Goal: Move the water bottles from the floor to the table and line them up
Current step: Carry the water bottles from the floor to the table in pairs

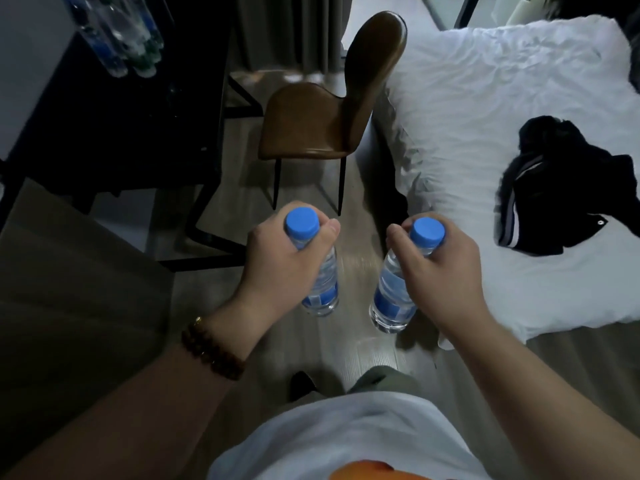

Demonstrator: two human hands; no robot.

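left hand wrapped round the neck of one blue-capped bottle, right hand clamped on another, both hanging over the floor, dark table far left with what looks like several bottles already on it, pretty blurry though

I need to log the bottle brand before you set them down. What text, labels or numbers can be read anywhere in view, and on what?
Nothing here can be read.
Left-hand bottle: blue label, print blurred.
Right-hand bottle: blue label, print blurred.
Bottles on the table: labels too dark and blurred.
Black garment on the bed: stripes only, no text visible.
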